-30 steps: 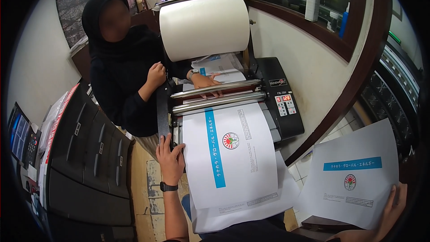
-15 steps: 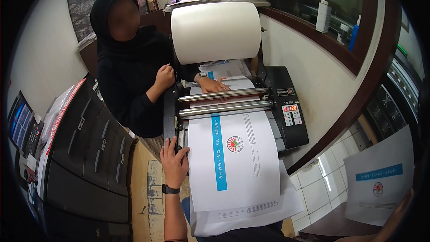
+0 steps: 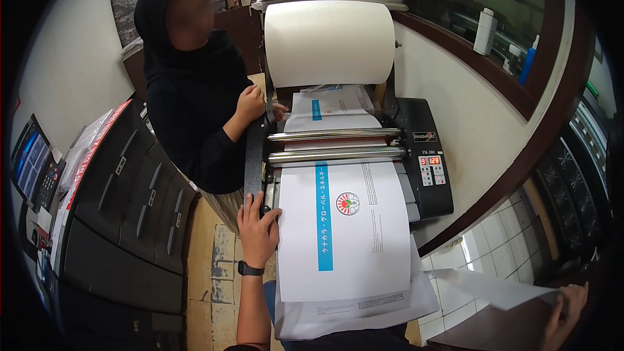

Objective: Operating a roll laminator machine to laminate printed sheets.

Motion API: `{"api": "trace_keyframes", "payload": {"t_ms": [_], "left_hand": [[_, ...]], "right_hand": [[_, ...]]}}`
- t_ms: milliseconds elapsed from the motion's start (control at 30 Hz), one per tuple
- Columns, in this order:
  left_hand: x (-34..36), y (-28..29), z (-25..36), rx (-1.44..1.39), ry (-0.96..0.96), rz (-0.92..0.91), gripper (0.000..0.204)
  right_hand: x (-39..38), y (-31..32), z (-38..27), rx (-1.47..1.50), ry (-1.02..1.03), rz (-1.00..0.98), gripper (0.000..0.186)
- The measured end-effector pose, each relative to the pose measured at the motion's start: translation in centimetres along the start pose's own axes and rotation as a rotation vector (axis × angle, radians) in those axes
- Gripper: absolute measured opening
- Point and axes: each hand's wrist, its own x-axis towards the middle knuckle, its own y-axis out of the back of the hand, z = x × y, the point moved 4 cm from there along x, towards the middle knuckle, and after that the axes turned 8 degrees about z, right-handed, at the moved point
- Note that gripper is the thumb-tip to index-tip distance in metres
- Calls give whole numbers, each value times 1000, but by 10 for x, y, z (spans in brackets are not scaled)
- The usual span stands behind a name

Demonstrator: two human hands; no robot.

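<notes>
My left hand [image 3: 259,231] lies with fingers spread against the left side of a roll laminator [image 3: 426,203]. Its fingertips reach the left edge of a white printed sheet [image 3: 383,260], which has a blue strip and a round red-and-green emblem. The sheet's far end runs under two shiny rollers [image 3: 335,155], and its near end lies over other printed paper [image 3: 419,296]. At the lower right my right hand [image 3: 567,315] grips another white sheet [image 3: 500,291] by its right end. That sheet is tilted nearly edge-on, so its print is hidden.
A large film roll [image 3: 330,45] is mounted above the laminator. A co-worker in black [image 3: 195,110] stands at its left, one hand [image 3: 250,105] raised in front of the body. Dark drawer cabinets [image 3: 130,221] line the left side. A brown table [image 3: 474,338] is at lower right.
My right hand has tipped its sheet from upright to nearly flat, the sheet swinging left toward the laminator. The co-worker's hand has drawn back from the paper behind the rollers.
</notes>
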Motion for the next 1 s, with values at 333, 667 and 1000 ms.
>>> {"api": "trace_keyframes", "payload": {"t_ms": [333, 667, 1000], "left_hand": [[-12, 11, -13, 15, 42, -10, 26], [-13, 3, -15, 3, 45, -13, 26], [-20, 12, -25, 19, 60, -15, 26]], "right_hand": [[46, 6, -97, 676, 268, -490, 20], [37, 2, -92, 840, 432, -697, 21], [34, -7, -100, 1021, 630, -797, 19]]}}
